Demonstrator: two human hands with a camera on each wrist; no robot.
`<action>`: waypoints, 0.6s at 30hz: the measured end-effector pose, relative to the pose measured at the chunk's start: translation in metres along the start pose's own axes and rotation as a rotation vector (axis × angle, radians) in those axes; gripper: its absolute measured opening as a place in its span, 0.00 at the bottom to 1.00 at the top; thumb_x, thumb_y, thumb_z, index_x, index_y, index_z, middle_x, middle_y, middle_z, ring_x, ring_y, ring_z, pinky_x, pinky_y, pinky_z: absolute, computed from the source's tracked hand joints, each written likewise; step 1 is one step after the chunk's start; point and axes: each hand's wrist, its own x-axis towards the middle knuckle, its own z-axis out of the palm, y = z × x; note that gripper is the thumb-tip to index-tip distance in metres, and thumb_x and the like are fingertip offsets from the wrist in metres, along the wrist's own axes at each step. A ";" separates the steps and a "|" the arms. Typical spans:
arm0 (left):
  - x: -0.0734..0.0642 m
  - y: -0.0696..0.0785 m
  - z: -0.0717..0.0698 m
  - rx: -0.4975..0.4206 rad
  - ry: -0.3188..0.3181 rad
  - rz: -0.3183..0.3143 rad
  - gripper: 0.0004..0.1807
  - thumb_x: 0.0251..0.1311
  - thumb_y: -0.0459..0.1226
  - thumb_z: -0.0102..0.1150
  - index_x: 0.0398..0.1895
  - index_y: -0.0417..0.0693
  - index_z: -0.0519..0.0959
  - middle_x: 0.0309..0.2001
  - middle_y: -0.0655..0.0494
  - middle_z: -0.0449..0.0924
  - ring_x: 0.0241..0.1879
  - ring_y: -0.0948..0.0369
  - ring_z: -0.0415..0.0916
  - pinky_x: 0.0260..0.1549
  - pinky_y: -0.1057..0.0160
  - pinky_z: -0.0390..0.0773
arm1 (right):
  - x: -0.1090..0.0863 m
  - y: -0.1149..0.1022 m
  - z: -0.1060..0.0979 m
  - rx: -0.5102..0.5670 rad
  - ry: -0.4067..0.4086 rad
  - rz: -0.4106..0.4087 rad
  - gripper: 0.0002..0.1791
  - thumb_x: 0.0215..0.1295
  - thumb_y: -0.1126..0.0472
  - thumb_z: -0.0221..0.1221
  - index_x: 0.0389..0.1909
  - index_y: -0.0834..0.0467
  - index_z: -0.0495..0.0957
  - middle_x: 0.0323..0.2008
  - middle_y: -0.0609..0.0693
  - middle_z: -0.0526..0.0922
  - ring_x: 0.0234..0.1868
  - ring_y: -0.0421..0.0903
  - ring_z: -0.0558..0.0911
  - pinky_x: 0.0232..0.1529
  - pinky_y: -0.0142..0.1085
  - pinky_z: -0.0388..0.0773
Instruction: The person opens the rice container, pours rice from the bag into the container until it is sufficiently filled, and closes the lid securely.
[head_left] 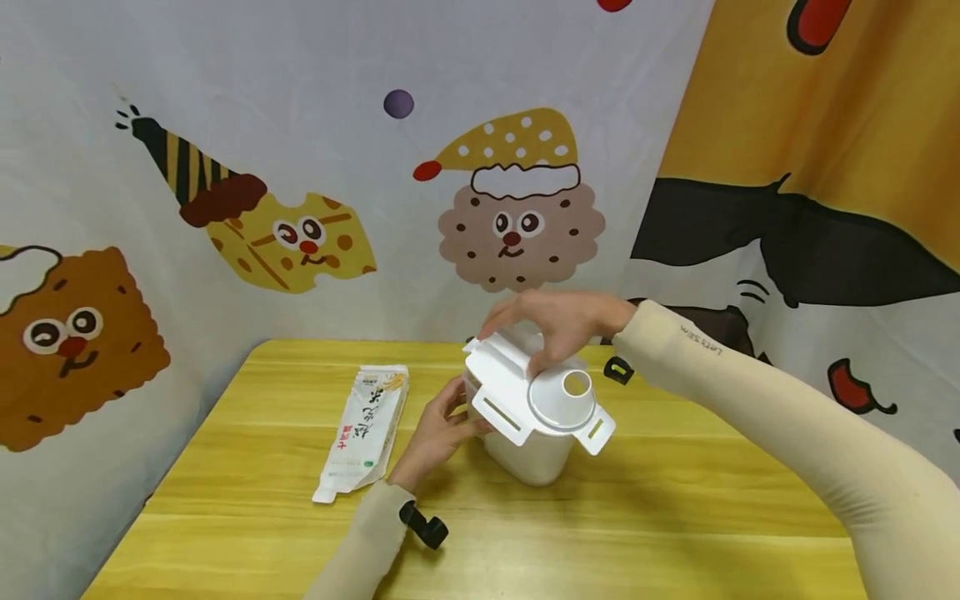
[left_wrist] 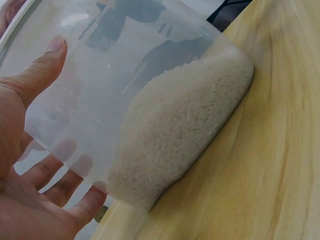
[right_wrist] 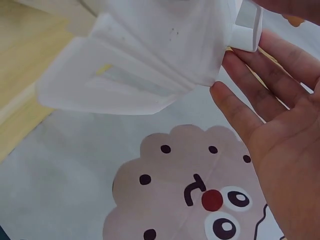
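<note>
A translucent plastic container stands on the wooden table, with a heap of rice in its lower part, sloping to one side in the left wrist view. My left hand grips its left side, thumb on one face and fingers round the other. Over its top sits a white lid with slotted side flaps and a round part with a hole, tilted in the head view. From above, my right hand holds the lid, fingers at the far edge and thumb on the near side.
A flattened white packet with printed writing lies to the left of the container. Behind the table hangs a cloth with cartoon figures. Black straps show at both wrists.
</note>
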 end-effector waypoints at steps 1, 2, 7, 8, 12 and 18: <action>0.000 0.000 0.000 0.000 0.000 -0.001 0.42 0.58 0.35 0.75 0.75 0.64 0.67 0.72 0.56 0.70 0.70 0.50 0.69 0.71 0.44 0.71 | 0.001 0.001 0.001 0.001 -0.004 -0.005 0.40 0.51 0.58 0.76 0.69 0.52 0.76 0.65 0.47 0.79 0.67 0.47 0.75 0.69 0.50 0.74; -0.001 0.000 0.000 -0.002 -0.002 -0.004 0.43 0.57 0.35 0.75 0.75 0.65 0.67 0.72 0.56 0.70 0.70 0.50 0.69 0.72 0.44 0.71 | 0.001 0.001 0.002 0.003 -0.008 -0.008 0.40 0.51 0.59 0.76 0.69 0.53 0.76 0.65 0.47 0.79 0.67 0.47 0.75 0.69 0.50 0.73; -0.001 -0.002 -0.001 -0.002 0.000 -0.008 0.43 0.57 0.34 0.75 0.75 0.64 0.66 0.73 0.55 0.69 0.71 0.50 0.68 0.72 0.45 0.71 | 0.004 0.003 0.004 0.007 -0.021 -0.017 0.41 0.51 0.59 0.75 0.69 0.54 0.75 0.66 0.48 0.79 0.68 0.47 0.75 0.70 0.50 0.73; 0.000 -0.002 -0.001 -0.005 0.001 -0.007 0.43 0.57 0.34 0.74 0.76 0.64 0.66 0.73 0.55 0.69 0.71 0.50 0.68 0.72 0.45 0.72 | 0.004 0.003 0.003 0.007 -0.024 -0.015 0.41 0.51 0.59 0.75 0.69 0.54 0.75 0.66 0.48 0.79 0.68 0.47 0.75 0.70 0.50 0.73; 0.000 -0.002 -0.001 -0.020 0.008 0.000 0.43 0.58 0.32 0.73 0.76 0.60 0.66 0.74 0.53 0.68 0.72 0.49 0.67 0.71 0.46 0.72 | 0.007 0.005 0.004 0.003 -0.029 -0.018 0.41 0.50 0.59 0.75 0.69 0.55 0.75 0.66 0.48 0.79 0.68 0.47 0.75 0.70 0.49 0.73; 0.001 -0.002 0.001 -0.027 0.001 0.018 0.42 0.59 0.31 0.72 0.76 0.56 0.66 0.73 0.50 0.69 0.71 0.49 0.67 0.71 0.48 0.73 | 0.010 0.010 0.007 0.018 -0.035 -0.062 0.41 0.49 0.58 0.75 0.68 0.59 0.75 0.66 0.52 0.79 0.68 0.49 0.76 0.71 0.50 0.73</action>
